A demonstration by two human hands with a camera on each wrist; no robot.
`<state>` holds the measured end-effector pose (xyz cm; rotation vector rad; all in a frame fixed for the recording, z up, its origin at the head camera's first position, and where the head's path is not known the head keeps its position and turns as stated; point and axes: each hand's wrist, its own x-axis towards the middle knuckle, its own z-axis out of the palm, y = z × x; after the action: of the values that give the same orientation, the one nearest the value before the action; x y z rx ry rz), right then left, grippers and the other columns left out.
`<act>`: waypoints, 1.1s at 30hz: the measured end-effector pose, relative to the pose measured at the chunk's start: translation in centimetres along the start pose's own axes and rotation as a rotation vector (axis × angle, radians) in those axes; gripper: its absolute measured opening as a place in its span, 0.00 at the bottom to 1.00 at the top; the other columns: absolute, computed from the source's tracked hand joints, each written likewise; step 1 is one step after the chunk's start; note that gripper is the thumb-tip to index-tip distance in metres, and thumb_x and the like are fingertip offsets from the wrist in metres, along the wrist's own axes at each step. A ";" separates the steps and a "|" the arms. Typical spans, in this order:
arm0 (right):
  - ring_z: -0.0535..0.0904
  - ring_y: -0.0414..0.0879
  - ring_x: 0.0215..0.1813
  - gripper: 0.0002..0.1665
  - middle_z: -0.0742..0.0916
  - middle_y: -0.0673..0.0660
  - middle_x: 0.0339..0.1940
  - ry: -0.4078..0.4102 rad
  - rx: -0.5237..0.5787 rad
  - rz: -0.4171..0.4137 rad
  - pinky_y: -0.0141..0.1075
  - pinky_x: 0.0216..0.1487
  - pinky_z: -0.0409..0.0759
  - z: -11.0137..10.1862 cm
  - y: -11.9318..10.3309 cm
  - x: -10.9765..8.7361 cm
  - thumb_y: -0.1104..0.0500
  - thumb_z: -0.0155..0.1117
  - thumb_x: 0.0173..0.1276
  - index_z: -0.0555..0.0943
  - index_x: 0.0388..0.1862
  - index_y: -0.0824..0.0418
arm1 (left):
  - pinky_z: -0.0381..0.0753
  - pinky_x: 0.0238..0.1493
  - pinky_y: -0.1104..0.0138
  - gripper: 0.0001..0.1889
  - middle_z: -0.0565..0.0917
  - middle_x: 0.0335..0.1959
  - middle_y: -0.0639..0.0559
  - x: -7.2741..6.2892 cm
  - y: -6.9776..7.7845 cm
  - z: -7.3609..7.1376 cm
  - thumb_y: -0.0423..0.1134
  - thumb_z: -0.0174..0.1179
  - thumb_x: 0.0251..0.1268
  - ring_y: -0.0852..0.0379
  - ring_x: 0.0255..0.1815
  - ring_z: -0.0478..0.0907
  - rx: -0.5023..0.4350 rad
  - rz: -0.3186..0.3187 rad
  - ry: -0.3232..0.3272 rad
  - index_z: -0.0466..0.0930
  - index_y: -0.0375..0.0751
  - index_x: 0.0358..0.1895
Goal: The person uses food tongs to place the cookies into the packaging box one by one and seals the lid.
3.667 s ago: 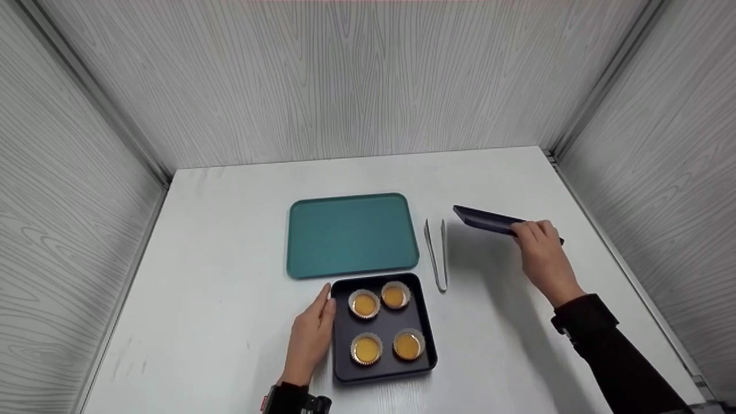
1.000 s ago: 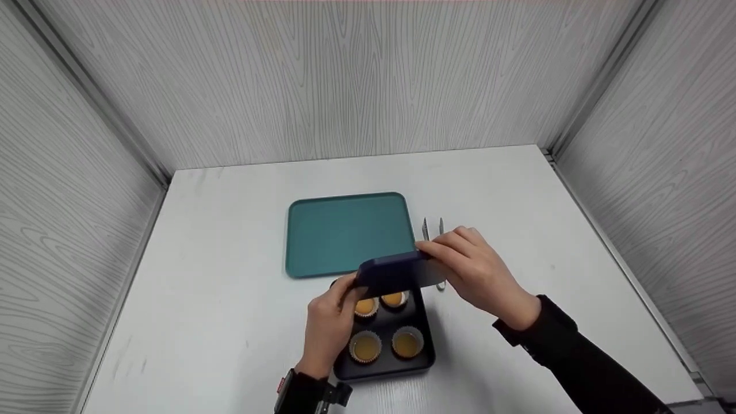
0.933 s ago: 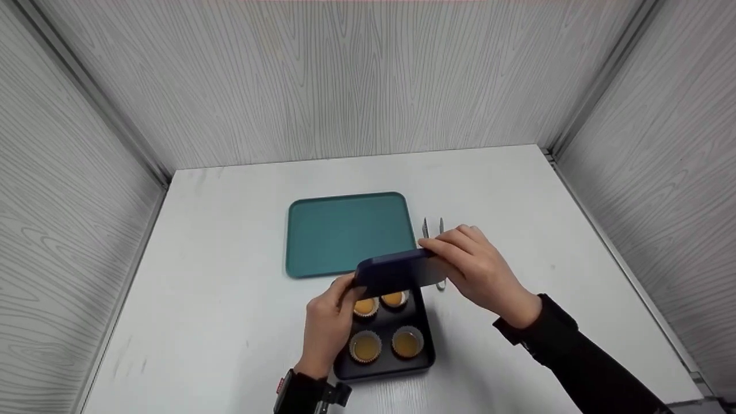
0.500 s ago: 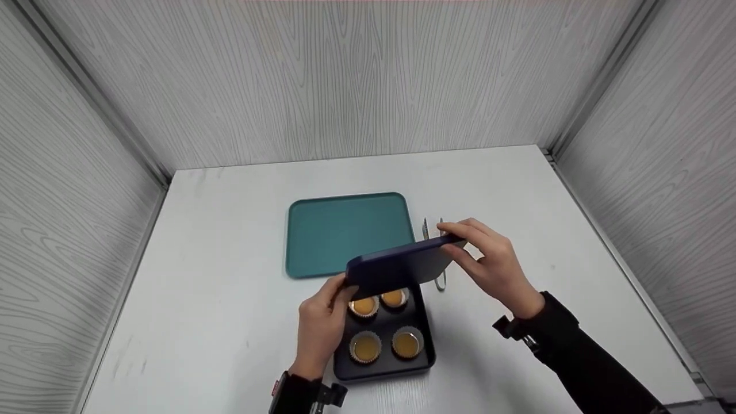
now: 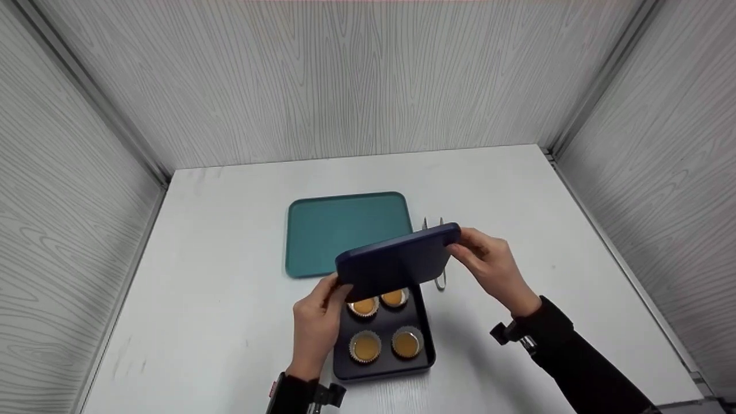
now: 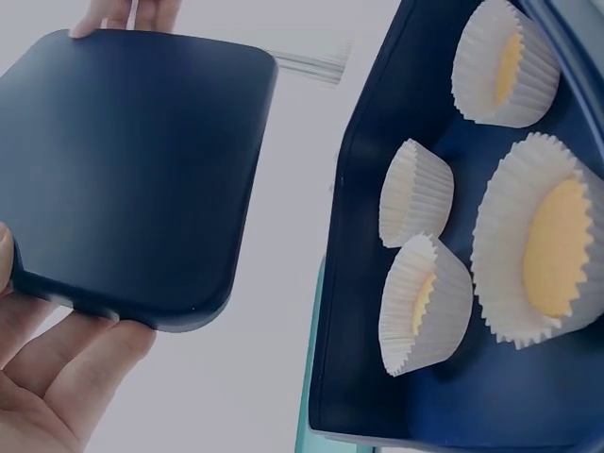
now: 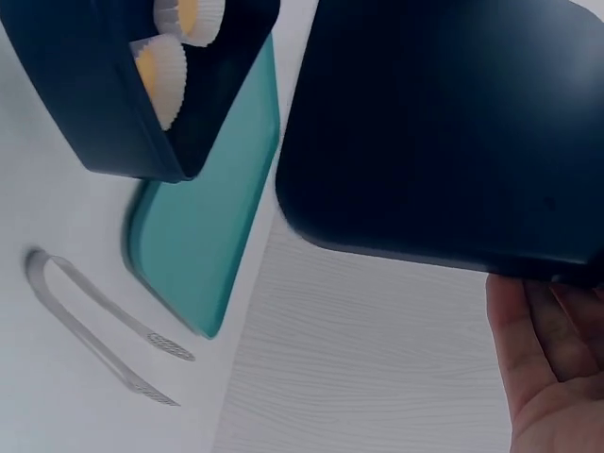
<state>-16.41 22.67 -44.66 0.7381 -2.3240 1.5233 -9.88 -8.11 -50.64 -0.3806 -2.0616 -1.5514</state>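
Note:
Both hands hold a dark blue rounded lid (image 5: 397,261) tilted above the far part of the matching dark blue box (image 5: 384,371). My left hand (image 5: 315,328) pinches the lid's left edge, thumb on the near face. At the opposite edge my right hand (image 5: 491,267) grips it between thumb and fingers. Several white paper baking cups with yellow filling, such as this cup (image 5: 365,347), stand in the box; the lid partly covers the far ones in the head view. In the left wrist view the lid (image 6: 132,179) appears beside the box, apart from it.
A teal tray (image 5: 348,230) lies behind the box, its near right corner hidden by the lid. Metal tongs (image 7: 104,326) lie on the white table (image 5: 218,276) right of the tray, partly behind the lid in the head view. Grey wood-grain panels (image 5: 345,80) enclose the table.
The right hand has brought the lid from the right to above the box; the left hand has left the box's side and taken the lid. Lately the lid has tilted and shifted slightly left.

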 end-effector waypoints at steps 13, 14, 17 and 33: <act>0.88 0.40 0.40 0.11 0.92 0.52 0.40 -0.026 -0.043 0.039 0.26 0.41 0.84 1.3 1.7 -0.9 0.64 0.68 0.72 0.87 0.51 0.63 | 0.81 0.35 0.76 0.12 0.91 0.46 0.53 0.1 0.2 -0.4 0.34 0.63 0.73 0.59 0.37 0.87 0.028 -0.011 -0.002 0.87 0.44 0.55; 0.88 0.40 0.40 0.11 0.92 0.52 0.40 -0.026 -0.041 0.036 0.27 0.40 0.85 1.3 1.7 -1.0 0.65 0.68 0.72 0.87 0.51 0.63 | 0.81 0.35 0.76 0.12 0.91 0.46 0.53 0.1 0.2 -0.4 0.35 0.63 0.73 0.60 0.37 0.87 0.034 -0.019 -0.001 0.87 0.44 0.55; 0.88 0.40 0.39 0.11 0.92 0.54 0.39 -0.024 -0.034 0.027 0.28 0.40 0.86 1.5 1.8 -1.1 0.66 0.67 0.72 0.86 0.52 0.64 | 0.82 0.36 0.76 0.11 0.91 0.46 0.53 0.0 0.1 -0.4 0.36 0.63 0.73 0.61 0.37 0.87 0.052 -0.036 0.002 0.88 0.44 0.54; 0.83 0.43 0.24 0.18 0.89 0.47 0.28 -0.078 -0.084 0.066 0.32 0.27 0.83 2.7 2.2 -1.9 0.60 0.65 0.75 0.83 0.61 0.62 | 0.70 0.21 0.75 0.20 0.91 0.34 0.51 -0.1 -0.3 -1.2 0.40 0.66 0.72 0.67 0.18 0.70 0.136 -0.167 -0.020 0.83 0.34 0.62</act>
<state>-15.85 21.44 -48.43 0.7184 -2.4757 1.4369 -9.66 -9.29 -50.76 -0.1784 -2.2485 -1.4943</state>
